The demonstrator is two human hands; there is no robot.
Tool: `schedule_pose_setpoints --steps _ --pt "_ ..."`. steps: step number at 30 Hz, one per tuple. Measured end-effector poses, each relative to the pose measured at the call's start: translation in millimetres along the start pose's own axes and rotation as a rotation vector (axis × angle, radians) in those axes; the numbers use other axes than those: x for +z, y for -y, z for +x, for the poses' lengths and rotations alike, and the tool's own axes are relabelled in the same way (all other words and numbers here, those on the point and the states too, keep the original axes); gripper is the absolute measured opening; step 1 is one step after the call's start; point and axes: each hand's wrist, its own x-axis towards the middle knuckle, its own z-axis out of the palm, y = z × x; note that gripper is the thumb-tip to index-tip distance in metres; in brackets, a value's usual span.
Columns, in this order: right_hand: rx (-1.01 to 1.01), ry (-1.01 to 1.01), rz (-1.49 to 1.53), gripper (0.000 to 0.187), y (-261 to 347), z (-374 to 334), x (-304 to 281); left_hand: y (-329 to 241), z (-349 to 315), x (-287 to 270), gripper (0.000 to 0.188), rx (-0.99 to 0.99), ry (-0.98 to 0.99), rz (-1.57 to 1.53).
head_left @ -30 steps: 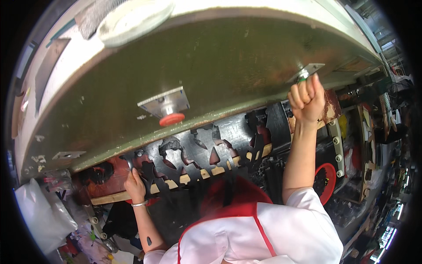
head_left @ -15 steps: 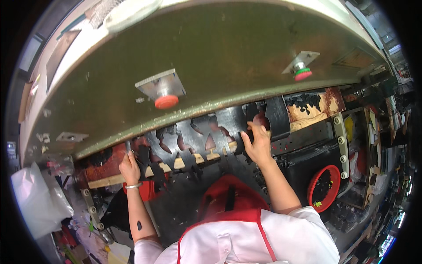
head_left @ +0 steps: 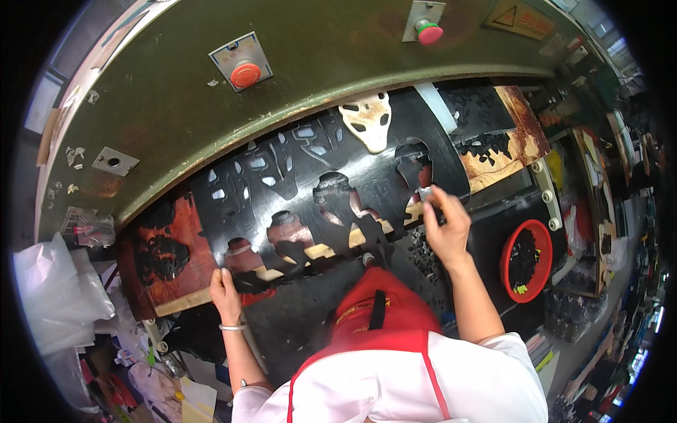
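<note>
A wide black flexible sheet [head_left: 377, 162] lies across the work board, with several large openings cut through it and its near edge cut into ragged strips. My left hand [head_left: 226, 297] is closed on the sheet's near left corner. My right hand [head_left: 449, 229] is over the near right edge, beside a cutout, thumb and fingers apart. Near the far edge, a cream mask-shaped plate with holes [head_left: 368, 121] rests on the sheet. Left of it, several black cut shapes with small openings [head_left: 271, 169] lie in a row.
A green machine beam with a red push button [head_left: 245, 74] and a green-and-red button [head_left: 429, 32] spans the far side. The board's reddish, worn left end [head_left: 187, 233] shows. A red basin [head_left: 506, 271] with black scraps stands at right. Clear plastic bags [head_left: 60, 303] hang at left.
My view has shifted, so the beam sits higher and more of the sheet shows, with the cream plate now visible. The sheet's near left edge and my left hand have come nearer me.
</note>
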Motion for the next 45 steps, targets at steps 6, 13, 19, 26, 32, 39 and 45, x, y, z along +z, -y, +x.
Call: schedule_pose_setpoints --steps 6,13,19,26,32,39,45 --pt "0.111 0.12 -0.295 0.086 11 44 25 -59 3 -12 0.029 0.028 -0.231 0.149" --pt "0.098 0.31 -0.262 0.105 19 29 37 -136 -8 79 0.046 0.268 0.058 0.206" --pt "0.737 0.317 0.954 0.103 -5 26 -45 -143 -61 74 0.047 0.268 0.117 0.547" --pt "0.587 0.045 0.74 0.091 -85 3 -145 -146 -94 67 0.046 0.275 0.175 0.561" --pt "0.41 -0.08 -0.046 0.07 -149 -42 -243 -207 -82 69 0.051 0.242 0.097 0.584" --pt "0.464 -0.205 0.009 0.02 -116 -77 -195 -286 -116 177 0.053 1.099 0.658 0.169" --pt "0.21 0.075 0.309 0.009 -29 -88 -119 -284 -89 194 0.033 0.18 0.694 -0.35"
